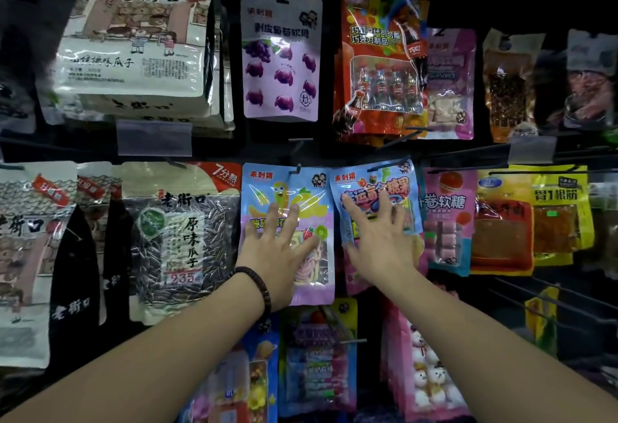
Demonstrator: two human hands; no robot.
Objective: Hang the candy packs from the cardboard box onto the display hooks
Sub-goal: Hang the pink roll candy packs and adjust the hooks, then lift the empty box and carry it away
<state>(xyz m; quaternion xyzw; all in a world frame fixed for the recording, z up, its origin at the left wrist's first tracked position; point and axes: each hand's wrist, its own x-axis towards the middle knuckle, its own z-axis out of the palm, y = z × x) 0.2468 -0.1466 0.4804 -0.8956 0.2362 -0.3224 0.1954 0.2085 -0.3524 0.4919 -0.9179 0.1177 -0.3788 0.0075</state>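
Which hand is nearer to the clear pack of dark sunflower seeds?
Left. The left hand lies just right of that clear seed pack; the right hand, farther right.

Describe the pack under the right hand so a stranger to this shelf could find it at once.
Find the orange cola-bottle pack in the top row and drop to the row directly below. There hangs the blue pack, with the right hand spread flat on it. Unlike the lilac-bottomed pack on its left and the pink pack on its right, it hangs tilted.
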